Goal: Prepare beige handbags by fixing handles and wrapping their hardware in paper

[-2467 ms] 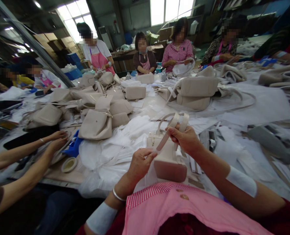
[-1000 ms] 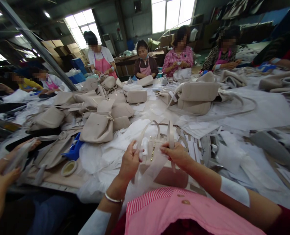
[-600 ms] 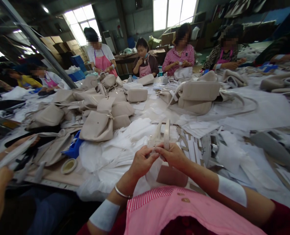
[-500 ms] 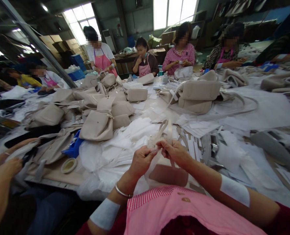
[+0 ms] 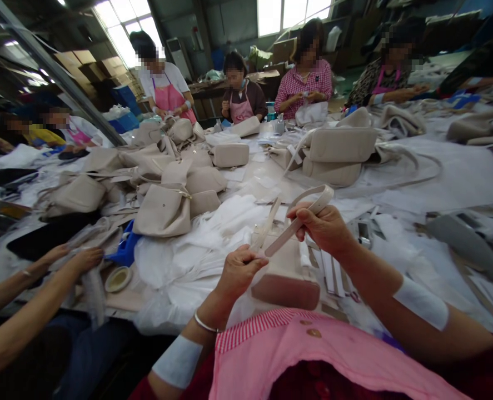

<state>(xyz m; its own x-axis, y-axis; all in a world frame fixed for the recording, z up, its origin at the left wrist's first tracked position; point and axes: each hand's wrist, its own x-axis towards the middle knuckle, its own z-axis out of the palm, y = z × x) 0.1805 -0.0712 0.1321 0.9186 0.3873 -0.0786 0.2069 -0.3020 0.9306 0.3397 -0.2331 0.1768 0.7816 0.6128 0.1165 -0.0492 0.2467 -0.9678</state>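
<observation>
Gripping the strap (image 5: 283, 238), right hand (image 5: 324, 226) curled.

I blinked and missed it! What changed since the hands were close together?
The right hand moved up and rightward, away from the left hand; a strap slants between them. One neighbour's hand moved rightward too. The left hand and the bag below hardly moved.

One head camera is doing the looking here, peering forward and down from the wearer's head, above and behind the grip. It's catching the left hand (image 5: 240, 272) and right hand (image 5: 325, 229) close up, near centre, with the apron (image 5: 279, 330) showing nearest, below the grip. Past the grip, the view is sweeping wide over bags (image 5: 163, 211) to co-workers (image 5: 243, 105) and, farthest off, windows (image 5: 122, 11).
</observation>
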